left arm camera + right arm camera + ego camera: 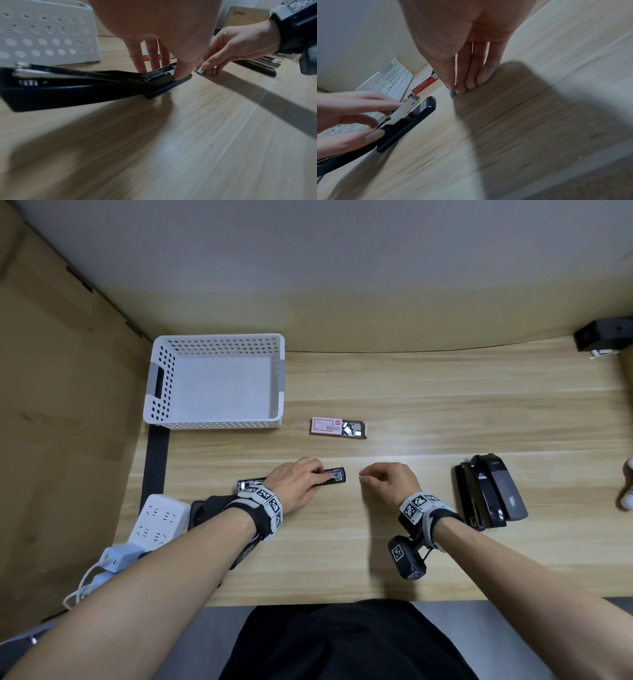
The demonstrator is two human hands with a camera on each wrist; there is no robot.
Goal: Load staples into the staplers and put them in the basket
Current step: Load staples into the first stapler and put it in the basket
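A black stapler (pixel 334 475) lies opened flat on the wooden table, its metal staple channel facing up. My left hand (pixel 308 477) holds its front end, thumb on the base (pixel 180 79) and fingers along the channel (pixel 406 106). My right hand (pixel 368 478), a short way right of the stapler's tip, pinches a small strip of staples (pixel 200 71) between thumb and fingertips just above the table. The open red-and-white staple box (pixel 339 428) lies behind the hands. A white perforated basket (pixel 161 405) stands at the back left with nothing in it.
Two more black staplers (pixel 489 494) lie side by side at the right. A white power strip (pixel 161 518) with plugs sits at the left edge. A black device (pixel 603 335) is at the back right corner. Cardboard walls the left side.
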